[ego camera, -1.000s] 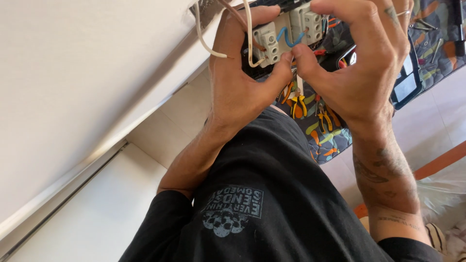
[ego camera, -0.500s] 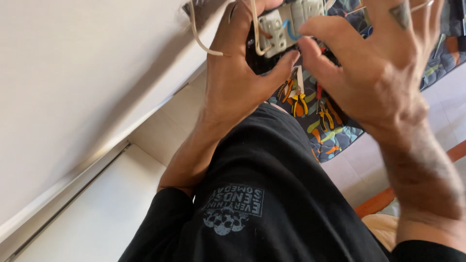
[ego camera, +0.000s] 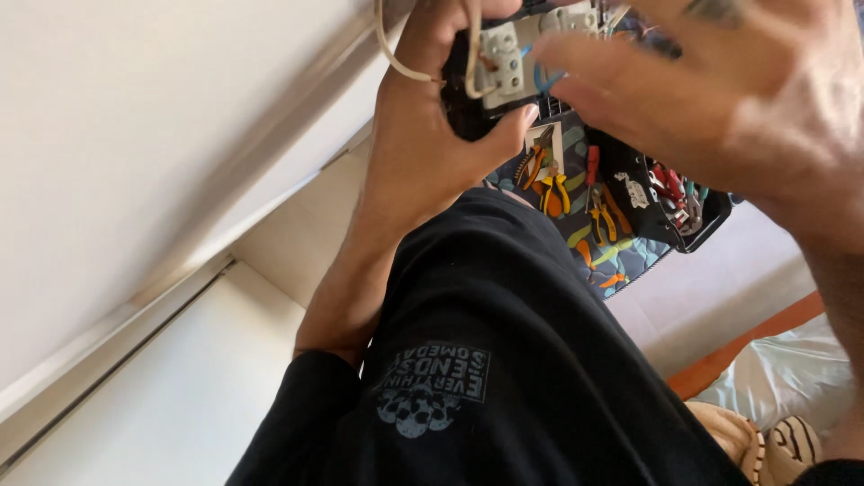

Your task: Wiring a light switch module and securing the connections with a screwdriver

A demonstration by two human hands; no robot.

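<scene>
1. Gripping a white socket (ego camera: 504, 58) with cream wires (ego camera: 396, 58), the left hand (ego camera: 423, 144) clamps it near the top edge.
2. Right hand (ego camera: 729, 99) hovers beside it, fingers spread, blurred.
3. Tool case (ego camera: 621, 216) lies below.

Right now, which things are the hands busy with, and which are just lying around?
Busy with:
left hand gripping the white socket block
cream wires looping from it
right hand, blurred, beside it

Lying around:
pliers and red tools on a patterned cloth
striped fabric
</scene>
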